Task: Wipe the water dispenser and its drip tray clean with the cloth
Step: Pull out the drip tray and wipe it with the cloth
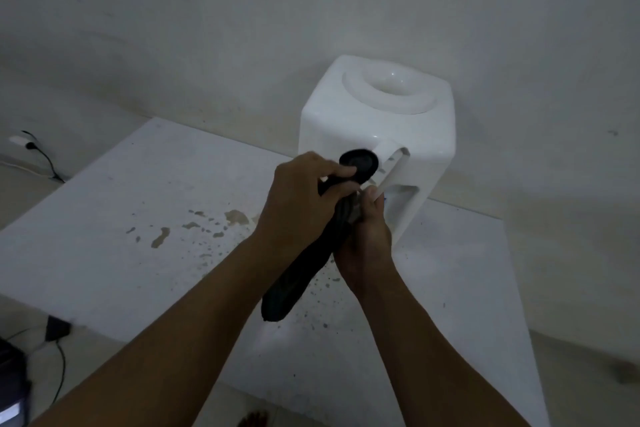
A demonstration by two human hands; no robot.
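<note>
White glossy plastic water dispenser (375, 121), boxy with a round recessed bottle seat on top, is standing on the tabletop (121, 218) just beyond both hands, its back close to the pale wall (207, 28).

Dark, long, soft cloth (298, 274) is hanging between the two hands; its upper end is bunched into a round pad against the front of the dispenser, just beyond the fingertips of the left hand, and its lower end is dangling below the wrists over the tabletop.

Left hand (298, 204) is gripping the upper part of the cloth, fingers curled over it and thumb tucked beneath.

Right hand (367, 236) is sitting just beside and below the left hand, fingers curled round a white, flat, curved plastic piece (391, 170) at the dispenser's front recess; whether this piece is the drip tray cannot be told. The cloth is touching the inner side of this hand.

White tabletop is showing brownish wet blotches and dark specks (194, 229) to the left of and beneath the left forearm.

Black cable and wall plug (38, 156) are lying well to the left of the left hand, by the wall.

Bare toes (254, 419) are showing on the floor below the forearms.
</note>
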